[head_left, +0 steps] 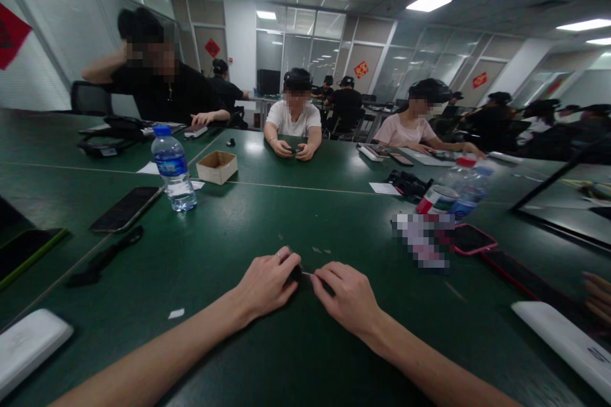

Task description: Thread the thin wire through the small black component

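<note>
Above the green table (229, 343), my left hand (267, 280) has its fingers closed round a small black object (295, 274), mostly hidden by the fingers. A ring shows on one finger of that hand. My right hand (346, 296) faces it from the right, thumb and forefinger pinched on a thin pale strip (307, 273) that reaches to the black object. What the strip is, I cannot make out. Just beyond the hands, small pale scraps (321, 250) lie on the tabletop. A white paper scrap (176, 313) rests left of my left forearm.
To the left stand a water bottle (172, 168) and an open cardboard box (217, 167), near a phone (126, 208) and a black strap (107, 257). White devices (33, 346) lie at both near sides. Bottles (470, 191) and a pink-cased phone (472, 239) are right. People sit opposite; another person's hand (597, 296) shows at right.
</note>
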{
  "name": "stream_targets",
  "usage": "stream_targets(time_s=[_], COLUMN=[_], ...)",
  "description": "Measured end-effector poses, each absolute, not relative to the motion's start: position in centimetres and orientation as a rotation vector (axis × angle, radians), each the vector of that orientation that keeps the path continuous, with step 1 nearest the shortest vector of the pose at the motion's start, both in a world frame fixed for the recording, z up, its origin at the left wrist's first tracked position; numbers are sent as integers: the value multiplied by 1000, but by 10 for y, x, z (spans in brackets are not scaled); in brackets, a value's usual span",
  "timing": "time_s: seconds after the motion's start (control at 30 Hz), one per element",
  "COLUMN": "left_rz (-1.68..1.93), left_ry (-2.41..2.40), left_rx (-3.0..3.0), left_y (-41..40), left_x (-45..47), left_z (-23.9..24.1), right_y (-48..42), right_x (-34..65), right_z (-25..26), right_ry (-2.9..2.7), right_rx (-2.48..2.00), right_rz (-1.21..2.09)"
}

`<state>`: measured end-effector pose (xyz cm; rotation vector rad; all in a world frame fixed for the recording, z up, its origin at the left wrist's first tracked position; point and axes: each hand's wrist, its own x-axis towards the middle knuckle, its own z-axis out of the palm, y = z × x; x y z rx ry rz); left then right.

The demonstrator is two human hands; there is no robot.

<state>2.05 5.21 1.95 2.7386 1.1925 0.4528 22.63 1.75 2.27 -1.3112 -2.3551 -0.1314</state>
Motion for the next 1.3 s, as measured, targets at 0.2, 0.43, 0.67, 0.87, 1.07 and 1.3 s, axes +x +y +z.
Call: stream_targets(time_s=[0.2, 0.43, 0.67, 0.87, 1.07, 1.3], left_rz=[459, 463, 427, 368, 365, 376], left_ry=[1215, 1211, 1129, 1149, 1146, 1125], left_rx=[2704, 2697, 2753, 2754, 2756, 2831], left_y=[53, 53, 53, 53, 53, 55], left_x=[20, 21, 21, 21, 23, 24], left_z=[19, 19, 19, 21, 21, 14], right_y=[18, 18, 17, 16, 16, 15], right_x=[226, 226, 226, 226, 226, 225], right_z=[23, 20, 21, 23, 23, 22], right_ry=[-2341, -2407, -2478, -2493, -2498, -2465], right_rx=[-1279, -1254, -1147, -1087, -1045, -1087], right_rz=[-164, -218, -268, -275, -285, -287])
